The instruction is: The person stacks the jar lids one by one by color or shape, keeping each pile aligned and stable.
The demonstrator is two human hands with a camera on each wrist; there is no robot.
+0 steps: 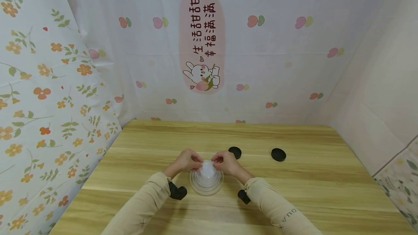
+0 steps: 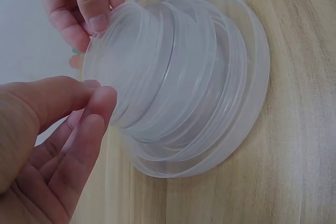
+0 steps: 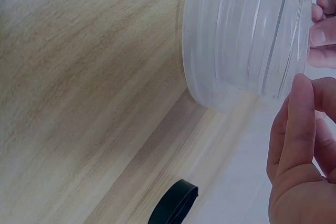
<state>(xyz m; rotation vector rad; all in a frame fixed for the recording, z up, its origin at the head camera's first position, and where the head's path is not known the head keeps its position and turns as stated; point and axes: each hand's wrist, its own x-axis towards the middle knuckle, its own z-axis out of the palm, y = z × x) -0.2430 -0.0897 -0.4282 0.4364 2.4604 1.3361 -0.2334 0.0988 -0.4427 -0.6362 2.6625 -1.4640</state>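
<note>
A stack of clear round plastic lids (image 1: 206, 188) stands on the wooden table, widest at the bottom and narrowing upward. In the left wrist view the tiers of lids (image 2: 231, 77) appear tilted by the camera angle. My left hand (image 1: 189, 160) pinches the left rim of the small top lid (image 2: 118, 51) between thumb and fingertips. Across from it, my right hand (image 1: 226, 161) pinches the right rim of that same lid. The right wrist view shows both the right hand (image 3: 302, 150) and the left hand (image 3: 323, 32) at the top of the stack.
Two black round lids lie on the table: one black lid (image 1: 236, 153) just behind my right hand, another black lid (image 1: 278, 154) farther right. The wooden table (image 1: 310, 184) meets a patterned cloth backdrop (image 1: 277, 57) at the back and a floral cloth (image 1: 52, 97) at the left.
</note>
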